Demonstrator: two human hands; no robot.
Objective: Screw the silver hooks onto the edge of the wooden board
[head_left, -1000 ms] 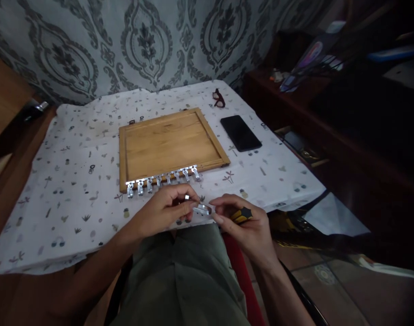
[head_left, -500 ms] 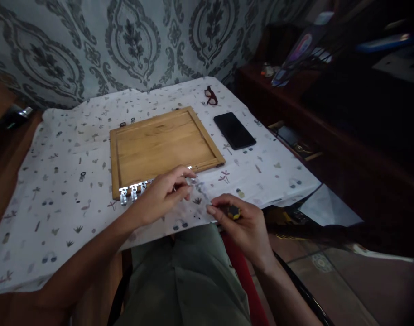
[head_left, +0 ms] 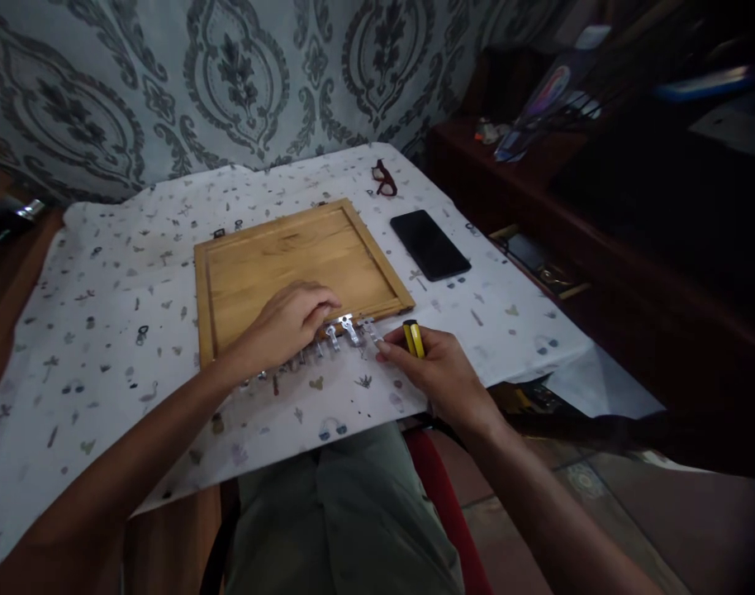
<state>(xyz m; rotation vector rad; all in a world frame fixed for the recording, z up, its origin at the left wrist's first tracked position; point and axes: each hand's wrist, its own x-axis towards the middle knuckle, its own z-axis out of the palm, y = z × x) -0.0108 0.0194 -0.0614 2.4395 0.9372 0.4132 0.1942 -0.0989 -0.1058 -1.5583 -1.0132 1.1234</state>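
Note:
A framed wooden panel (head_left: 303,256) lies on the patterned tablecloth. Several silver metal clips (head_left: 351,330), shaped like small hinges, line its near edge. My left hand (head_left: 291,318) rests on the panel's near part, fingers loosely bent and thumb apart, hiding part of the row. At the row's right end, my right hand (head_left: 436,364) pinches a silver clip (head_left: 372,332) between thumb and fingertips, against or very close to the panel edge. A yellow-and-black handle (head_left: 413,339) of some tool is tucked in the same hand; its other end is hidden.
A black phone (head_left: 430,245) lies right of the panel, with dark-red glasses (head_left: 385,178) beyond it. Patterned fabric (head_left: 235,74) hangs behind the table. To the right stands a dark-red desk (head_left: 477,182) with an open drawer (head_left: 544,268) and a bottle (head_left: 542,103).
My right hand has moved up and left, bringing the clip to the panel's edge. My left hand has shifted left and farther onto the panel, uncovering clips. The yellow-and-black handle shows more.

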